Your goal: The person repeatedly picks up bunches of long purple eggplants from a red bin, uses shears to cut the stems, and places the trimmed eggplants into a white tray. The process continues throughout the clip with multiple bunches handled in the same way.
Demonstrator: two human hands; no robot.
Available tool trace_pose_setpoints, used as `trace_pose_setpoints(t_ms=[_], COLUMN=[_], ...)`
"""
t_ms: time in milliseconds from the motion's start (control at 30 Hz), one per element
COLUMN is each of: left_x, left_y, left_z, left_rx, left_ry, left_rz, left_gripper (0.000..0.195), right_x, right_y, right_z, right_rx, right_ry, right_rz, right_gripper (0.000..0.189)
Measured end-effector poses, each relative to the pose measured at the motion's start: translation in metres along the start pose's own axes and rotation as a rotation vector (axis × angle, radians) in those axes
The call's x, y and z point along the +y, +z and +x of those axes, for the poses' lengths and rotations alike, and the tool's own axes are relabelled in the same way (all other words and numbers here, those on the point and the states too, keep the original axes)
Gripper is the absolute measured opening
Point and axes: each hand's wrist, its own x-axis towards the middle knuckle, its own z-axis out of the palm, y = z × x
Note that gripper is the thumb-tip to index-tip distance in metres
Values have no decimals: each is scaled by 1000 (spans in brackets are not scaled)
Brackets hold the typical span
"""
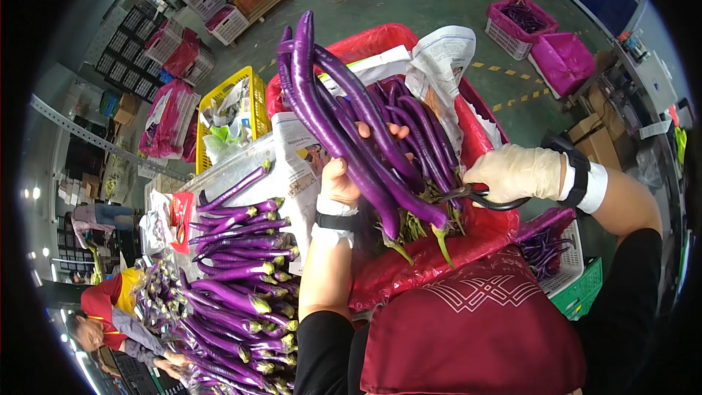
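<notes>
Several long purple eggplants (329,131) lie across my bare left hand (343,173), whose thumb and fingertips curl around them. Long green stems hang from the ends of two of them. My right hand (507,175), in a pale glove, grips black-handled scissors (466,192), with the blades close to the stem end of a held eggplant. Beneath both hands is a crate lined with red plastic (488,142). It holds more eggplants (425,126) and sheets of newspaper (447,55). Whether the scissor blades are closed on a stem is hard to tell.
Rows of eggplants (241,285) cover the table on the left, where a co-worker (104,329) reaches in. A yellow crate (256,104) with newspaper stands beyond. Lined crates (518,27) sit on the floor at upper right, and a white crate (565,263) of eggplants is at lower right.
</notes>
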Motion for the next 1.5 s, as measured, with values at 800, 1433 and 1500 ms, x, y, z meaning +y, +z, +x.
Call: trace_pose_setpoints(t_ms=[800,1433,1500], left_x=[17,-3,-7], left_y=[-34,-21,-17], left_z=[-16,-15,-13], left_rx=[171,254,261], left_ry=[168,314,324], left_rz=[66,5,-4], left_gripper=[52,53,52], right_x=[34,20,18], right_y=[18,80,85], right_z=[-14,18,23], right_rx=[-434,22,40], right_ry=[37,-49,-54], right_rz=[443,644,674], right_gripper=[64,47,46])
